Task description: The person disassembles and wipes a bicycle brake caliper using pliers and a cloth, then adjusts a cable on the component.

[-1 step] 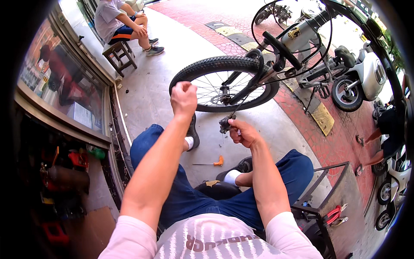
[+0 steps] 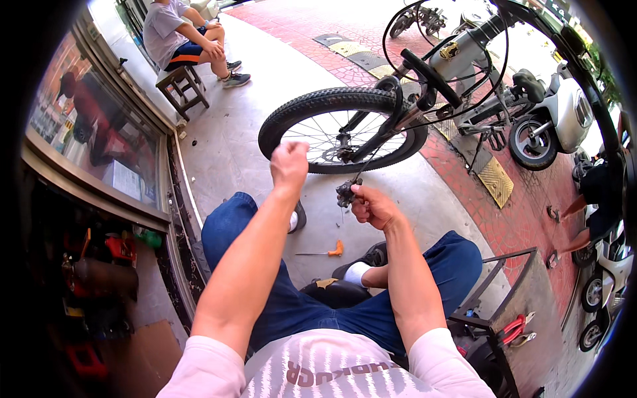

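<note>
In my right hand [image 2: 373, 208] is a small black brake caliper [image 2: 345, 192], pinched between thumb and fingers. A thin cable runs up from it toward the bicycle fork [image 2: 381, 140], and a fine wire hangs below. My left hand [image 2: 290, 164] is raised in front of the near left part of the front wheel [image 2: 279, 113], its fingers curled together. Whatever they may hold is too small or hidden to make out. Beneath my hands, an orange-handled hex key [image 2: 336, 249] lies on the concrete between my feet.
Red-handled pliers [image 2: 514, 328] rest on a metal-framed stand [image 2: 531, 351] at my right. A glass-doored cabinet [image 2: 99, 126] borders my left side. A person sits on a wooden stool [image 2: 180, 91] at the far left. Scooters [image 2: 564, 119] and a yellow-black ramp [image 2: 494, 180] are at right.
My left hand has come down slightly and a little to the right, its fingers still curled. The right hand keeps the caliper in almost the same place.
</note>
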